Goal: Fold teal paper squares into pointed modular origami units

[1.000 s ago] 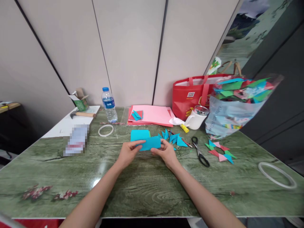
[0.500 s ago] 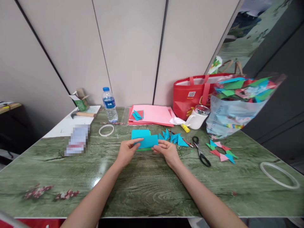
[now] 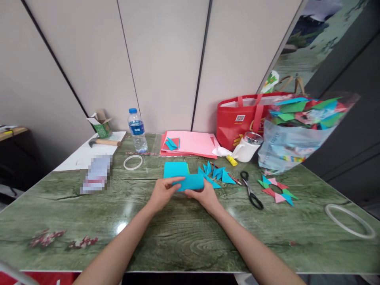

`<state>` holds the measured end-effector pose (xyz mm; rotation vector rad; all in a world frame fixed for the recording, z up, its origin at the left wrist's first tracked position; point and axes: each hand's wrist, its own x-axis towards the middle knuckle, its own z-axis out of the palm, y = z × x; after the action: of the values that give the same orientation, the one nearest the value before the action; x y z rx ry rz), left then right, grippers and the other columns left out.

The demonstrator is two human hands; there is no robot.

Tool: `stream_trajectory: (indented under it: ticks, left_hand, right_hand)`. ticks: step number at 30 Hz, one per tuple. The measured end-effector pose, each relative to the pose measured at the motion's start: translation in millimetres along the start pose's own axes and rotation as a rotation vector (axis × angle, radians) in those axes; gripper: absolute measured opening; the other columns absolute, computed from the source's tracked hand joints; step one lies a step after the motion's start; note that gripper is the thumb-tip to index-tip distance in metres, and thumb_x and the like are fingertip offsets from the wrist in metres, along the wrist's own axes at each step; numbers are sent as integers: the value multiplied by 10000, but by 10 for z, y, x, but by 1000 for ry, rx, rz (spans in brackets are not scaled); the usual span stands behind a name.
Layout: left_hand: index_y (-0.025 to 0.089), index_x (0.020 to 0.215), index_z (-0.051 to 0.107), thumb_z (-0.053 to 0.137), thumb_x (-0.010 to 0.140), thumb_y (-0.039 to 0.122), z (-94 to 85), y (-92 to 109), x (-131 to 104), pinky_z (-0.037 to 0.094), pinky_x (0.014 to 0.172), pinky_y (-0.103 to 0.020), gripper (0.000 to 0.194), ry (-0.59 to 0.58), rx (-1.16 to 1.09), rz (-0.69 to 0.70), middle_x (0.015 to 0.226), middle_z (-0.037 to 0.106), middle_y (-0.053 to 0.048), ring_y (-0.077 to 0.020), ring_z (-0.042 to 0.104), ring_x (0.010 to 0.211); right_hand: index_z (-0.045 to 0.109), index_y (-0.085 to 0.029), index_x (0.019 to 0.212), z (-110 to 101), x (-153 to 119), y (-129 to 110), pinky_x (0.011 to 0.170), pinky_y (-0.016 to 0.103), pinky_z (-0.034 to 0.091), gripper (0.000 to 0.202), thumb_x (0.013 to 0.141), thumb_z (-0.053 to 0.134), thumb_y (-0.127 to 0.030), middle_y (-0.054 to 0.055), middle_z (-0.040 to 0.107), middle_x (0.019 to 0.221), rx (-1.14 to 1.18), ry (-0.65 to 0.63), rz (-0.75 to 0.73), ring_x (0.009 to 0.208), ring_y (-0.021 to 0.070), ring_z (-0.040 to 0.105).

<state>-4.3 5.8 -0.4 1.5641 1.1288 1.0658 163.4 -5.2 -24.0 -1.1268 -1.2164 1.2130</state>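
Your two forearms reach out over the green tabletop (image 3: 184,237), and both hands meet on one blue paper strip (image 3: 191,182) held just above its surface. Your left hand (image 3: 162,193) pinches the strip's left end, thumb on top and fingers closed under it. Your right hand (image 3: 204,196) has its grip closed on the lower right edge, with the fingers tucked beneath the paper.

Just behind the strip lies a small stack of blue paper (image 3: 175,169) with a green edge showing. To its right sits a cluster of folded blue triangles (image 3: 216,173), then black scissors (image 3: 251,189), then a ring of green, pink and blue folded pieces (image 3: 276,189). A clear tape ring (image 3: 348,219) lies well apart at the far right.

To the left, a smaller tape ring (image 3: 132,162) lies near a water bottle (image 3: 137,130). Pink sheets (image 3: 192,143) lie against the wall, beside a white mug (image 3: 246,147), a red bag (image 3: 243,118) and a plastic bag of coloured folded paper (image 3: 297,130).
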Motion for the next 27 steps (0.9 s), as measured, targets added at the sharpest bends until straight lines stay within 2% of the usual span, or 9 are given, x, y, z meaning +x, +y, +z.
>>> stream_trajectory:
  ticks: [4,8,11,14,18,20,23,25,27]
  left_hand:
    - [196,961,675,602,694,276,24,-29,-13,464,781,-341,288,-52,26,14,956,683,-31,-229,606,853]
    - [180,981,665,604,691,277,-3,-21,5,482,720,-322,312,-56,7,9,926,690,-41,-210,615,782]
    - [167,978,666,623,669,267,-42,33,19,482,682,-307,328,-40,-20,-24,910,691,-46,-195,612,734]
    - [161,977,667,639,650,249,-82,68,31,467,656,-280,339,-7,-64,-43,876,693,-40,-177,598,707]
    - [151,992,660,640,655,256,-125,51,52,426,556,-238,354,40,-72,-28,729,680,-21,-135,543,586]
    - [145,1065,618,627,669,263,-132,43,61,410,528,-220,413,72,-104,2,725,660,-18,-114,516,562]
    - [153,1238,455,592,704,246,-107,50,56,410,538,-201,559,128,-103,70,734,629,-1,-93,506,568]
    - [157,1303,350,566,727,227,-62,52,32,396,507,-187,619,181,22,93,642,595,31,-81,485,515]
    - [164,1308,340,541,746,214,-1,41,-6,405,495,-193,600,180,166,120,593,587,41,-91,494,492]
  right_hand:
    - [512,-183,794,13,-11,-9,495,320,527,390,503,743,-298,5,653,635,-73,33,3,526,204,625]
    - [484,-197,836,13,-6,-47,526,339,538,344,567,688,-262,-9,658,631,40,1,32,547,217,649]
    - [473,-197,880,-19,26,-64,545,340,538,398,553,692,-249,-17,660,623,128,12,53,560,219,656]
    - [466,-187,942,-113,83,-69,571,324,533,480,534,710,-244,-47,635,549,209,75,48,574,206,657]
    - [491,-165,945,-273,156,-73,610,306,530,487,530,728,-263,-29,656,579,260,197,24,581,173,651]
    - [509,-162,934,-316,173,-72,624,299,529,473,534,735,-276,-13,670,612,278,231,29,598,166,652]
    - [565,-146,835,-289,156,-65,617,291,528,369,549,738,-302,24,682,659,271,144,89,604,163,652]
    - [596,-129,764,-215,118,-57,610,297,529,299,600,703,-355,55,683,683,239,-12,147,612,170,651]
    - [613,-123,791,-126,73,-48,637,312,527,312,655,653,-401,78,683,749,229,-153,185,670,185,655]
